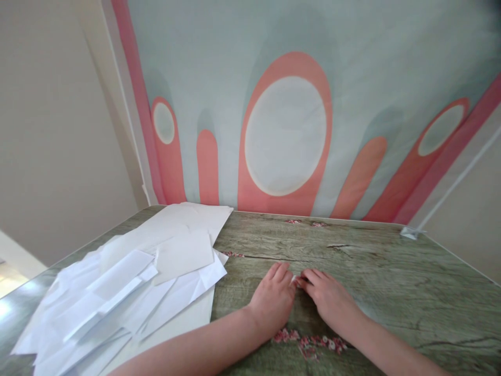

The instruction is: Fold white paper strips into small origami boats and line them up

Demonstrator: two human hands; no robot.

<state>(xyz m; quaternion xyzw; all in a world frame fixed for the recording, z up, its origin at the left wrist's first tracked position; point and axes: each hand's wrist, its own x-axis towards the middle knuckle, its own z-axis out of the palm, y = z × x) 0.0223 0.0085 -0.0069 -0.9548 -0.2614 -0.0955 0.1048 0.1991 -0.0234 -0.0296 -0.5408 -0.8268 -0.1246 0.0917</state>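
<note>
Item: left hand (275,293) and right hand (332,295), narrowed, pinching a white scrap (295,279) between them at five o'clock on the surface (407,292), papers (186,256) at eight; step, seemingly two-handed fingering, calling for steady fingertips.

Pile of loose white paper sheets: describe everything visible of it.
The pile of loose white paper sheets lies spread on the grey-green wood-patterned table, left of the person's left hand. Sheets of different sizes overlap at varied angles; some look flat, others folded or creased. A smaller off-white sheet lies on top, toward the far right. The left forearm crosses before the pile's near edge; whether they touch is unclear.
</note>
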